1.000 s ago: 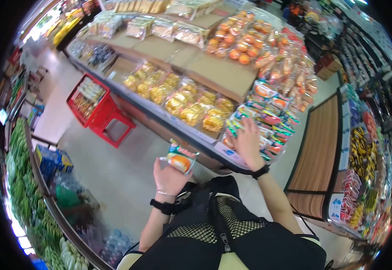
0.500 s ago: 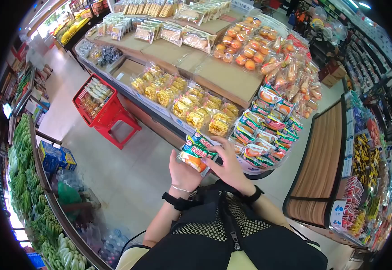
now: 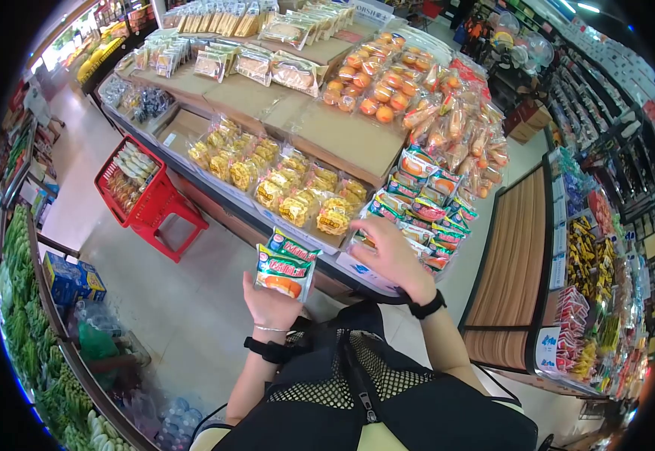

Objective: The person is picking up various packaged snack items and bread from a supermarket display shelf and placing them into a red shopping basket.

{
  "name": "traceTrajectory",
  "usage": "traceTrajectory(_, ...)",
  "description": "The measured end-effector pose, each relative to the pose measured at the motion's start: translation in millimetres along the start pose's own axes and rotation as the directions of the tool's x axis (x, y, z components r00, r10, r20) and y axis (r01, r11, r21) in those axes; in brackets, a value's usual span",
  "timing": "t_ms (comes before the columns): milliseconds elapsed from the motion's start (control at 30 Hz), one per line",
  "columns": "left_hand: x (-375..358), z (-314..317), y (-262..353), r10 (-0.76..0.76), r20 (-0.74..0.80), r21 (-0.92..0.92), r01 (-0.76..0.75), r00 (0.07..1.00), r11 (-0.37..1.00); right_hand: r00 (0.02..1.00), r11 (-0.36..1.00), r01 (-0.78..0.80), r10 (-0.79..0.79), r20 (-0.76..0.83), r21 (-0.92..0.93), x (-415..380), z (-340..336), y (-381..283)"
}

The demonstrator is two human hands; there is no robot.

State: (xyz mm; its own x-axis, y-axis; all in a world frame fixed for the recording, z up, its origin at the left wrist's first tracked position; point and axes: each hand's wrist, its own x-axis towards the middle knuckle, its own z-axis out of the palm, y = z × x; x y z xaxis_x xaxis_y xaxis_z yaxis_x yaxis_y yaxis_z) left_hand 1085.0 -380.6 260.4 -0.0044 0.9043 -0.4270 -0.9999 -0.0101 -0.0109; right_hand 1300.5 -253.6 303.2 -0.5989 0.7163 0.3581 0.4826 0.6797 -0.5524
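In the head view, my left hand (image 3: 270, 307) grips green-and-white packaged bread (image 3: 285, 272). There look to be two packs, one behind the other, with orange-brown bread printed on the front. My right hand (image 3: 389, 252) is apart from these packs, over the front edge of the display beside a pile of similar bread packs (image 3: 427, 207). Its fingers are loosely bent and spread, with nothing visible in them. Just left of that hand lie clear packs of yellow pastries (image 3: 333, 216).
A red basket (image 3: 125, 214) of packaged goods rests on a red stool (image 3: 173, 234) left of the display. Bagged round buns (image 3: 384, 94) lie farther back. A wood-panelled shelf (image 3: 508, 255) stands right, green vegetables (image 3: 31, 323) left.
My right hand has come off the bread packs and moved right, toward the pile. The left hand still holds them, now lower and farther left in view. The camera view has shifted slightly.
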Motion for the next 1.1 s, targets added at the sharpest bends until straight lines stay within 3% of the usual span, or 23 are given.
traceTrajectory(67, 1, -12, 5, 0.001, 0.052, -0.062, 0.002, 0.999, 0.998, 0.993, 0.915, -0.116, 0.12, -0.013, -0.386, 2, 8, 39)
traceTrajectory(100, 1, -11, 8, -0.004, 0.042, -0.078, 0.007, 0.999, 0.997, 0.993, 0.916, -0.113, 0.119, -0.009, -0.384, 4, 12, 53)
traceTrajectory(167, 2, -9, 13, -0.003, 0.006, -0.094, 0.003, 1.0, 0.996, 0.984, 0.749, -0.1, 0.17, 0.044, -0.655, 6, 21, 74)
traceTrajectory(300, -10, -7, 29, 0.016, 0.045, -0.129, -0.01, 0.999, 0.992, 0.96, 0.657, -0.071, 0.251, 0.128, -0.751, 5, 37, 92)
traceTrajectory(367, -15, -18, 41, 0.064, 0.033, -0.123, -0.059, 0.997, 0.991, 0.972, 0.724, -0.08, 0.21, 0.109, -0.686, 7, 32, 85)
traceTrajectory(433, -23, -32, 51, 0.096, 0.018, -0.112, -0.093, 0.995, 0.989, 0.937, 0.696, -0.14, 0.322, 0.132, -0.704, 13, 21, 66)
traceTrajectory(467, -27, -37, 57, 0.094, 0.021, -0.14, -0.09, 0.995, 0.986, 0.949, 0.668, -0.15, 0.304, 0.083, -0.729, 10, 17, 59)
traceTrajectory(500, -32, -40, 61, 0.115, 0.015, -0.174, -0.11, 0.993, 0.979, 0.986, 0.726, -0.094, 0.162, 0.036, -0.681, 6, 10, 61)
traceTrajectory(600, -52, -35, 74, 0.183, -0.021, -0.183, -0.184, 0.983, 0.966, 0.987, 0.715, -0.133, 0.16, -0.024, -0.687, 11, -13, 13)
traceTrajectory(767, -59, -37, 108, 0.25, 0.003, -0.19, -0.245, 0.968, 0.951, 0.995, 0.883, 0.053, -0.086, -0.049, -0.467, 48, -21, -79)
traceTrajectory(833, -69, -29, 115, 0.312, 0.029, -0.227, -0.298, 0.95, 0.927, 0.998, 0.999, 0.031, -0.032, 0.062, 0.017, 65, -1, -121)
traceTrajectory(900, -79, -28, 121, 0.39, 0.056, -0.18, -0.375, 0.919, 0.909, 0.954, 0.945, 0.193, -0.244, 0.177, 0.263, 84, 36, -151)
traceTrajectory(967, -84, -36, 131, 0.423, 0.029, -0.217, -0.408, 0.906, 0.887, 0.886, 0.837, 0.184, -0.368, 0.281, 0.516, 104, 92, -178)
traceTrajectory(1033, -100, -28, 140, 0.425, -0.07, -0.227, -0.429, 0.903, 0.874, 0.806, 0.789, 0.256, -0.493, 0.327, 0.559, 118, 144, -202)
traceTrajectory(1067, -101, -36, 150, 0.45, -0.072, -0.226, -0.454, 0.89, 0.862, 0.781, 0.773, 0.218, -0.504, 0.368, 0.595, 122, 165, -213)
traceTrajectory(1100, -101, -55, 159, 0.508, 0.044, -0.237, -0.485, 0.86, 0.842, 0.762, 0.766, 0.254, -0.534, 0.365, 0.591, 127, 185, -223)
